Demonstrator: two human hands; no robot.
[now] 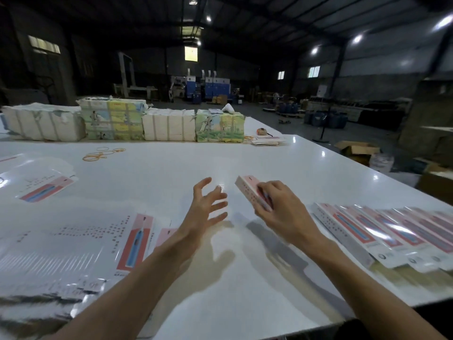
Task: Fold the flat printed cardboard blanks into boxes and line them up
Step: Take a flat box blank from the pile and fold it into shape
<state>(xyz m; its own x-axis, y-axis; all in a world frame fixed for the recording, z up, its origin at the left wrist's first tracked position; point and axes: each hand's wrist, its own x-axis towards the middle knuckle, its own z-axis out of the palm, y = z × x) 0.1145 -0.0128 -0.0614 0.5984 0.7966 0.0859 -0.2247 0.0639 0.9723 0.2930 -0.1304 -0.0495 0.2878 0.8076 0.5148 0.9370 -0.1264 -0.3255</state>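
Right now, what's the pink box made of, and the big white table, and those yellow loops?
The pink box looks like thin printed cardboard: sharp folded edges, printed sides. The table seems to be hard, smooth white laminate or painted board; it mirrors the ceiling lights. The yellow loops are probably rubber bands: thin, floppy rings.

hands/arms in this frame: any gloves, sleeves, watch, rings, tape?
Nothing worn that shows. The left hand and the right hand are both ungloved, with no rings or tape on the fingers. Both forearms are uncovered down to the bottom edge of the frame: no sleeve, cuff, watch or wristband is in view. No markings are visible.
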